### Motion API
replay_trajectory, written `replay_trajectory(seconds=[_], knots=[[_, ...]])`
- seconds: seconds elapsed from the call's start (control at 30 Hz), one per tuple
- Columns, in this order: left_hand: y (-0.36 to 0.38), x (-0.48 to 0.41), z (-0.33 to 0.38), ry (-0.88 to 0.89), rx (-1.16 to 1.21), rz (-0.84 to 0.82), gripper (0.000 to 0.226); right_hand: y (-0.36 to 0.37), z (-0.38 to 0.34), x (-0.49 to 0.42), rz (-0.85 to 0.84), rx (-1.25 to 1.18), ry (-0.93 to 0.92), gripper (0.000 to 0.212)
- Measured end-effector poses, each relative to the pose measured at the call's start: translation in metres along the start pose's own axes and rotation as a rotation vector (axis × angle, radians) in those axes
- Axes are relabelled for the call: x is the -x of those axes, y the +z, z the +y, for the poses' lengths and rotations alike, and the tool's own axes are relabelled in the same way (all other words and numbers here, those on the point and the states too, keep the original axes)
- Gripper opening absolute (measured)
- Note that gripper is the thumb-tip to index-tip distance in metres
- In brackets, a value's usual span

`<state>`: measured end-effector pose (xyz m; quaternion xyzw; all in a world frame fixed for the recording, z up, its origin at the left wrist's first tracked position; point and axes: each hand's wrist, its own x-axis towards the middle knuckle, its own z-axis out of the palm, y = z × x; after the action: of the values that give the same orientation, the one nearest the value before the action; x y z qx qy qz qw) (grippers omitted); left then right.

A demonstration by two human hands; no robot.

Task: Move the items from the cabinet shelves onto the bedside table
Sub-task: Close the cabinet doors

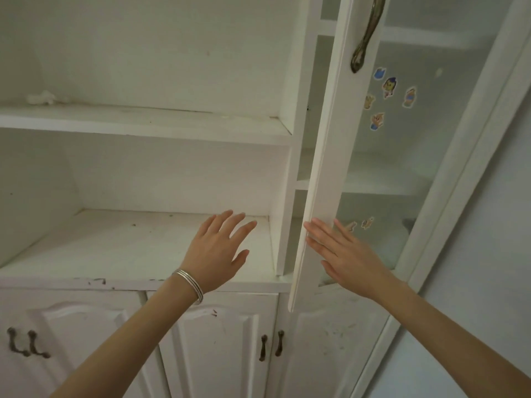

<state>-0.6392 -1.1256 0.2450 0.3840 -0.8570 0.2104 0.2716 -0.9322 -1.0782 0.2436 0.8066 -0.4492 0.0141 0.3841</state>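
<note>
Left hand [215, 254], grip wide and fingers spread, holds nothing above the lower shelf [115, 242]. Right hand [347, 259], grip wide, lies with straight fingers against the glass door [324, 168] frame. Farther back, a small white lump [43, 97] lies at the left rear of the upper shelf [143, 122].

The door handle [366, 33] runs off the top edge. A white lump [43, 98] on the upper shelf [172, 122] is too blurred to identify.

— Where's the right hand [347, 259]?
— Flat against the edge of the white glass-paned cabinet door [324, 168].
— And the left hand [215, 251]?
— Fingers spread above the white wooden shelf [115, 245], silver bangles [189, 284] at its wrist.
</note>
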Motion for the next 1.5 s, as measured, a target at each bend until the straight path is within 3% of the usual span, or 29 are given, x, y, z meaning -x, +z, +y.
replay_trajectory(seconds=[0.3,0.57,0.77,1.07,1.5], knots=[[0.002,-0.090,-0.020,-0.007,-0.040,0.135,0.057,0.027,0.017,-0.024,0.099,0.046,-0.103,0.050],[0.010,-0.163,-0.040,-0.111,-0.127,0.166,0.081,0.046,0.022,-0.070,0.229,0.137,-0.279,0.037],[0.027,-0.171,-0.043,-0.099,-0.139,0.262,0.084,0.067,0.026,-0.092,0.295,0.133,-0.250,0.033],[0.035,-0.169,-0.055,-0.040,-0.161,0.320,0.086,0.088,0.024,-0.122,0.569,0.106,-0.296,0.023],[0.037,-0.169,-0.049,-0.068,-0.139,0.357,0.079,0.094,0.024,-0.127,0.596,0.092,-0.247,0.024]])
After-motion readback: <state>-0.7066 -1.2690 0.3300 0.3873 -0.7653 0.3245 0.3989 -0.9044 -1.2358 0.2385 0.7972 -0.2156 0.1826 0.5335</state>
